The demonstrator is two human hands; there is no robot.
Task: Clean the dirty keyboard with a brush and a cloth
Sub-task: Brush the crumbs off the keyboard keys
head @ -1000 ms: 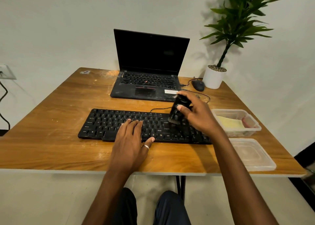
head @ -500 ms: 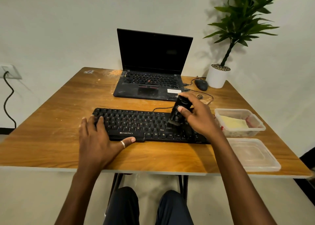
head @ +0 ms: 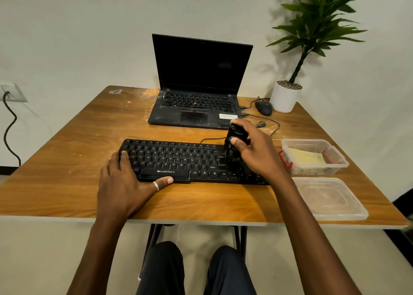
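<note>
Head view: a black wired keyboard (head: 174,160) is seen lying across the middle of a worn wooden table (head: 67,149). A small black brush (head: 232,154) is gripped by the curled fingers and thumb of the right hand (head: 254,154), bristles set down on the keyboard's right half. The keyboard's left end is steadied by the left hand (head: 125,183), fingers laid flat, thumb against the front edge. A folded yellow cloth (head: 305,158) is kept in a clear plastic tub (head: 312,170) just beside the keyboard's right end.

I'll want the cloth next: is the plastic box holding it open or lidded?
Open. The box has no lid on, the yellow cloth lies bare inside, and a clear lid lies apart beside it.
</note>
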